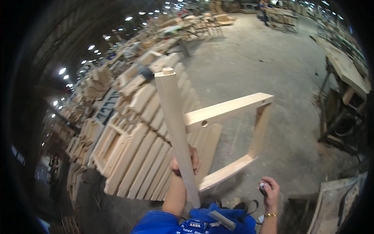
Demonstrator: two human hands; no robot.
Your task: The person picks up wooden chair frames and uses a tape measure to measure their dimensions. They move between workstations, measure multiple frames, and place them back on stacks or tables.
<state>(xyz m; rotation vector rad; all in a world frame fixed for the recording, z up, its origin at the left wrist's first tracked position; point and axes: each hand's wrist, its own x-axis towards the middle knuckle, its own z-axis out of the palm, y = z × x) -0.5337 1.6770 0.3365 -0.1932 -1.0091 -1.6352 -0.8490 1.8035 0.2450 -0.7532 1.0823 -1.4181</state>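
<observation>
A pale wooden frame (173, 111) stands tilted in front of me. It has a long, thick post on the left, with a short round peg at its top end, and a thinner three-sided part joined to its right. One rail has a round hole near the post. My left hand (194, 159) is closed around the post at its lower half, and the post hides part of the fingers. Away from the frame, to its lower right, my right hand (270, 191) is closed on a small dark object (263, 188) with a shiny tip, its kind unclear.
Left of the frame, similar wooden frames (134, 160) lean in a dense row, with more wooden parts behind. A workbench (343, 68) stands at the right, and a worn board (325, 206) at lower right. Far off, a person (265, 11) stands by a table on the concrete floor (241, 58).
</observation>
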